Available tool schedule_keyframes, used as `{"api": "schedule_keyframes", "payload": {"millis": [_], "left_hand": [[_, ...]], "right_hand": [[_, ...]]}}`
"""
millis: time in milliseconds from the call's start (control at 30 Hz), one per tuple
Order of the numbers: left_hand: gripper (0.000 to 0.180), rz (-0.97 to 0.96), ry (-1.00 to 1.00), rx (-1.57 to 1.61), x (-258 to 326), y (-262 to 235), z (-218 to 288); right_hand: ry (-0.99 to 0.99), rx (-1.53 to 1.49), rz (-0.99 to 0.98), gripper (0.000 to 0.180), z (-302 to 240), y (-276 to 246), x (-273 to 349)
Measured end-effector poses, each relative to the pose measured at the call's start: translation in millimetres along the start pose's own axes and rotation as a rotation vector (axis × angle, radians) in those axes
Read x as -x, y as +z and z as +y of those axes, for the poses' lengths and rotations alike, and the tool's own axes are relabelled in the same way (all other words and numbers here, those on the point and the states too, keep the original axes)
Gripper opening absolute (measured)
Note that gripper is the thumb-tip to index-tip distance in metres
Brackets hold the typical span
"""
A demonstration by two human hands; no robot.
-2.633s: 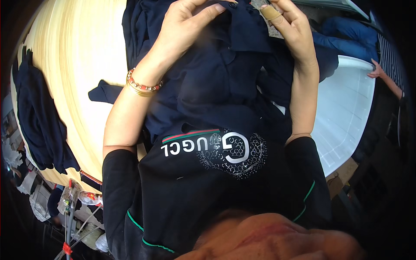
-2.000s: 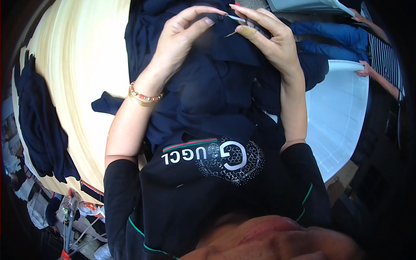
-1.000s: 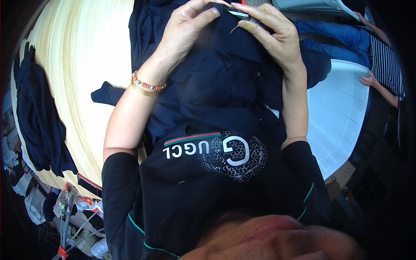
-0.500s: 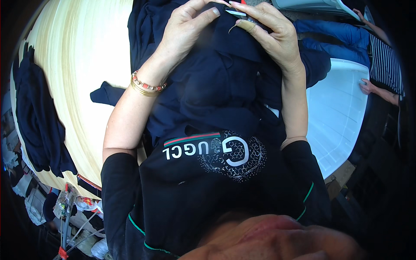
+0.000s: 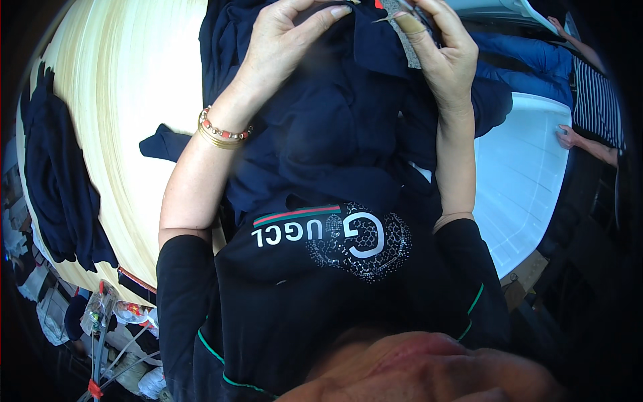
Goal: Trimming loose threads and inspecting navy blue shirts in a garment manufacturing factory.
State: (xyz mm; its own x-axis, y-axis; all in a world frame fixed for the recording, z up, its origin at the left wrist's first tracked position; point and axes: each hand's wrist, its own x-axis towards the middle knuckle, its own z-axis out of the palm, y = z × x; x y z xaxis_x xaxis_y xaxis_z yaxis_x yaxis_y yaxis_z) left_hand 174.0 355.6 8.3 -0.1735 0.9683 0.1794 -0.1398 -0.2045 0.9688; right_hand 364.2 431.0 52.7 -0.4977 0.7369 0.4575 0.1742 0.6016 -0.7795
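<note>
Head view: a dark blue garment (image 5: 321, 134) lies in a soft heap in front of the person, from the black shirt (image 5: 295, 295) on the near side to the far edge. Both hands are at its far end. The left hand (image 5: 281, 40) is on the left. Its thumb and first finger are almost closed, and they pinch the cloth at their tips. The right hand (image 5: 452, 57) is on the right, apart from the left one. Its thumb has tan tape (image 5: 410, 24) around it and sticks out, with a gap next to the finger beside it. Something small and grey shows there, too blurry to name, so I cannot tell if those fingers hold it. A flap of the garment is between the two hands, with the taped thumb just beside it. One end of the garment pokes out left over the pale wood desk (image 5: 147, 67). More dark cloth (image 5: 60, 174) lies at the desk's left side. To the right is a white tub (image 5: 519, 181), and another person's hand (image 5: 567, 137) is at its rim.
</note>
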Motion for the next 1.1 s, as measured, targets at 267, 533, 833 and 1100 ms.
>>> {"api": "schedule_keyframes", "payload": {"millis": [267,533,833,1100], "left_hand": [[0.012,0.072,-0.161,0.020,0.2,-10.0,-21.2],[0.020,0.077,-0.214,0.342,0.2,-3.4,-11.3],[0.026,-0.002,-0.151,0.156,2.5,-4.0,-10.1],[0.027,-0.046,-0.129,0.070,3.9,-4.0,-5.5]], "right_hand": [[-0.473,0.185,-0.199,0.048,7.5,-7.0,0.4],[-0.377,0.362,-0.198,0.044,13.6,0.1,-1.2],[-0.220,0.324,-0.125,0.039,-7.2,1.5,-1.9],[-0.240,0.310,-0.158,0.033,-6.0,0.9,-3.1]]}}
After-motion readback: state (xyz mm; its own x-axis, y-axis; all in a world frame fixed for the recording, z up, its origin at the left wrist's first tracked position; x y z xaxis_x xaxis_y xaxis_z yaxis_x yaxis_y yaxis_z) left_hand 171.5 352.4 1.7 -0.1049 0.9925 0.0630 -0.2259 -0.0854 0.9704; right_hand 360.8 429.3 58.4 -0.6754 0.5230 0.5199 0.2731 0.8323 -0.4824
